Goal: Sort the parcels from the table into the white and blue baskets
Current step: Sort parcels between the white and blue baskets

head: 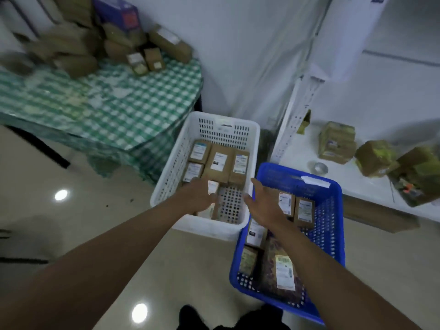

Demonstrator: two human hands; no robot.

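The white basket [181,148] stands on the floor with several brown labelled parcels [219,163] lying flat in its far half. My left hand [197,195] reaches into its near half and rests on a small parcel [212,186] there; the grip is hidden. The blue basket [333,210] sits to the right, holding several parcels [304,211]. My right hand [264,203] hovers open over the blue basket's left rim, fingers spread, holding nothing. A blurred pile of brown parcels [78,44] sits on the table with the green checked cloth [107,108] at upper left.
A white low shelf [309,158] at right carries several wrapped brown parcels [338,146] and a roll of tape [321,168]. A white wall stands behind the baskets. Glossy tiled floor [95,210] lies left of the baskets. My dark shoes [190,317] show at the bottom.
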